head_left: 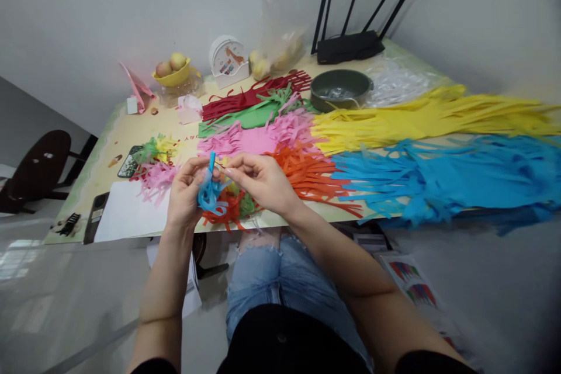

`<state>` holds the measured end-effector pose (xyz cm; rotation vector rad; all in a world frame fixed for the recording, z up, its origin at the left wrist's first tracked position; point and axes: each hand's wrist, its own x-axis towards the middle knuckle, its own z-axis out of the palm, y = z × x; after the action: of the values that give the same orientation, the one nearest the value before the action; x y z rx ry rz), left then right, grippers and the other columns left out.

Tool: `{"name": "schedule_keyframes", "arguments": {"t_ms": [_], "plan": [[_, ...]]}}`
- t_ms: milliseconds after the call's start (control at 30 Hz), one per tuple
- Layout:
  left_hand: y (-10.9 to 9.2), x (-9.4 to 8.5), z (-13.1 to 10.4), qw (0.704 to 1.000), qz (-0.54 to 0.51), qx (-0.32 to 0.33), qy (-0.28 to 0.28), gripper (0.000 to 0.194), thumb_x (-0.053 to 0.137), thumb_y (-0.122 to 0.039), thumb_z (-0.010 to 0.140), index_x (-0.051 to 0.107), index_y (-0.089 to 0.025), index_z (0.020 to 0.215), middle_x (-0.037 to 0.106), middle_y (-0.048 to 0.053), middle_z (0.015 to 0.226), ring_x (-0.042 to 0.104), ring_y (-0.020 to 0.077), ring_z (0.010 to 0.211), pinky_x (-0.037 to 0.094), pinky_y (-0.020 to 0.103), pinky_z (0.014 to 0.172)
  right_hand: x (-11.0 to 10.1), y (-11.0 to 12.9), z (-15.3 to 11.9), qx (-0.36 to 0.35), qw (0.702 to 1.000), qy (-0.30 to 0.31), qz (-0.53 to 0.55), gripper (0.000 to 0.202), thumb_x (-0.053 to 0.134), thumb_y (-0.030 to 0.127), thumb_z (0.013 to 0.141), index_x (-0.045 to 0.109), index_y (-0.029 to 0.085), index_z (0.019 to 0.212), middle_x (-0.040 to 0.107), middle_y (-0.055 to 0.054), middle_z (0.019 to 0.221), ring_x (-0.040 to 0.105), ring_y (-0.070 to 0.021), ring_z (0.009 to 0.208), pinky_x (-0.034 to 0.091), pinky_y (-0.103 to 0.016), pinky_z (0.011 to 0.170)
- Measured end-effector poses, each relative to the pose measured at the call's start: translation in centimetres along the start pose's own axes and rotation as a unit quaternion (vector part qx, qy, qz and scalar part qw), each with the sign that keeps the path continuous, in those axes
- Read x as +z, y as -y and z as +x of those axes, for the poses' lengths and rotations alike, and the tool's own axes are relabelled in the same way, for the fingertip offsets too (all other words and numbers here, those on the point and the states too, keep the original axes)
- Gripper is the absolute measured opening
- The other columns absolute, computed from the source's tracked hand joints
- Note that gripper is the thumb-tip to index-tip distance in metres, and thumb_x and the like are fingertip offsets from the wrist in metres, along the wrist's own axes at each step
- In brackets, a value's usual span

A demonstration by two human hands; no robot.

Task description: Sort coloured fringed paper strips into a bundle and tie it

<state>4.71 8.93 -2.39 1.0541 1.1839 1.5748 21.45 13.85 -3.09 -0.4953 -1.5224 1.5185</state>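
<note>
My left hand (187,190) pinches a blue paper tassel (213,193), its rolled top sticking up above the fingers and its fringe hanging below. Just to the right, my right hand (263,181) has its thumb and forefinger closed on a thin dark string (219,165) that reaches toward the tassel. Orange tassel strips (225,216) hang under the hands at the table's front edge, with some green and yellow ones beside them. Pink tassels (158,180) lie left of my left hand.
Fringed sheets in red (254,96), green, pink (258,140), orange (307,172), yellow (394,120) and blue (464,175) cover the table. Behind stand a round dark bowl (339,89), a black router (350,47) and a yellow fruit bowl (172,77). White paper (131,210) lies left.
</note>
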Motion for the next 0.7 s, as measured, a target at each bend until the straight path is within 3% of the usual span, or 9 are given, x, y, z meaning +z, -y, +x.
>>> {"name": "schedule_keyframes", "arguments": {"t_ms": [200, 367, 467, 600, 700], "plan": [[0.3, -0.2, 0.0, 0.999, 0.039, 0.027, -0.005, 0.033, 0.085, -0.041, 0.073, 0.071, -0.021, 0.096, 0.070, -0.001, 0.071, 0.067, 0.0133, 0.062, 0.057, 0.024, 0.063, -0.1, 0.0, 0.1, 0.008, 1.000, -0.003, -0.004, 0.025, 0.066, 0.041, 0.087, 0.068, 0.016, 0.087, 0.064, 0.001, 0.069, 0.045, -0.0073, 0.054, 0.034, -0.021, 0.052], [0.1, -0.4, -0.5, 0.976, 0.187, 0.111, -0.007, 0.020, 0.078, -0.036, 0.083, 0.075, -0.020, 0.095, 0.074, 0.003, 0.085, 0.070, 0.0145, 0.078, 0.056, 0.024, 0.074, -0.2, -0.2, 0.2, 0.014, 1.000, -0.010, 0.016, 0.026, 0.068, 0.043, 0.086, 0.065, 0.017, 0.089, 0.059, 0.004, 0.063, 0.045, -0.0072, 0.052, 0.033, -0.021, 0.050], [-0.2, -0.3, -0.7, 0.956, 0.256, 0.144, -0.008, 0.017, 0.077, -0.035, 0.084, 0.074, -0.019, 0.090, 0.074, 0.004, 0.086, 0.070, 0.0152, 0.079, 0.055, 0.024, 0.074, -0.3, -0.5, 0.3, 0.020, 0.999, -0.016, 0.046, 0.039, 0.074, 0.047, 0.081, 0.061, 0.017, 0.104, 0.050, 0.010, 0.054, 0.044, -0.0073, 0.048, 0.035, -0.020, 0.048], [-0.5, -0.1, -0.8, 0.955, 0.259, 0.144, -0.008, 0.017, 0.077, -0.035, 0.084, 0.073, -0.018, 0.086, 0.073, 0.004, 0.083, 0.069, 0.0154, 0.076, 0.054, 0.025, 0.072, -0.6, -0.7, 0.5, 0.041, 0.995, 0.039, 0.083, 0.049, 0.076, 0.050, 0.080, 0.057, 0.018, 0.111, 0.048, 0.013, 0.050, 0.041, -0.0060, 0.042, 0.033, -0.019, 0.044], [-0.6, 0.0, -0.8, 0.957, 0.260, 0.123, 0.029, 0.016, 0.076, -0.034, 0.084, 0.074, -0.018, 0.086, 0.074, 0.005, 0.082, 0.068, 0.0159, 0.074, 0.053, 0.026, 0.070, -0.8, -1.0, 0.6, 0.052, 0.993, 0.036, 0.104, 0.050, 0.076, 0.051, 0.080, 0.058, 0.017, 0.112, 0.050, 0.013, 0.050, 0.039, -0.0044, 0.039, 0.030, -0.018, 0.041]]}}
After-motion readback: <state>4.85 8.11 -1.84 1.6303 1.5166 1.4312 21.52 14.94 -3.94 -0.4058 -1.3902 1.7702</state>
